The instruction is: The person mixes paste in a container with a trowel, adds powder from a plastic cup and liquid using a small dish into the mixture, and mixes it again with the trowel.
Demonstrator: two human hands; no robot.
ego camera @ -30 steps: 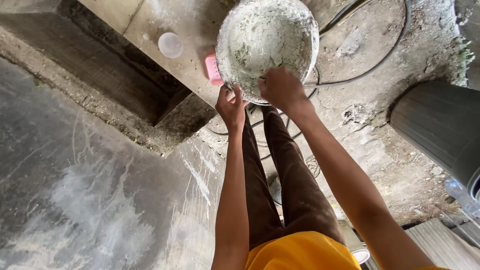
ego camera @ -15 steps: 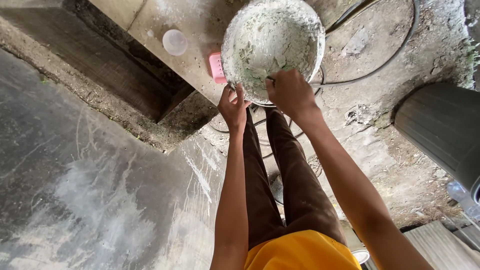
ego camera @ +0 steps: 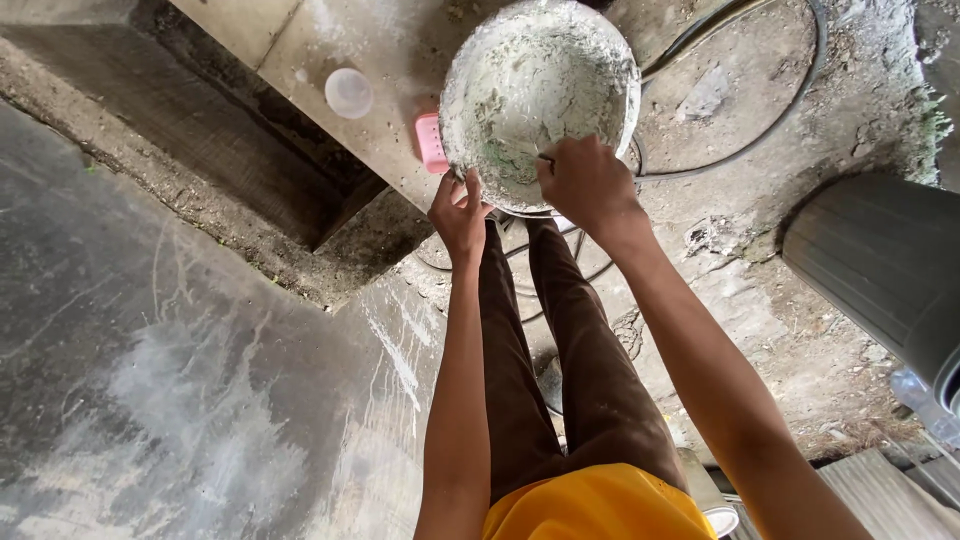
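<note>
Rough outdoor-looking spot, daylight is hitting everything pretty evenly. A grey concrete floor (ego camera: 150, 400) is taking up the left side, with pale whitish streaks running across it. A low concrete ledge (ego camera: 300, 50) is sitting along the top, and a small pink block (ego camera: 430, 142) and a pale round lid (ego camera: 348, 92) are resting on it. A black hose (ego camera: 760, 140) is looping over cracked, dirty ground (ego camera: 780, 330) on the right, near a dark grey ribbed bin (ego camera: 880, 260).

A round metal bowl (ego camera: 540, 95), its inside coated with white residue, tilted above the concrete ledge.
</note>
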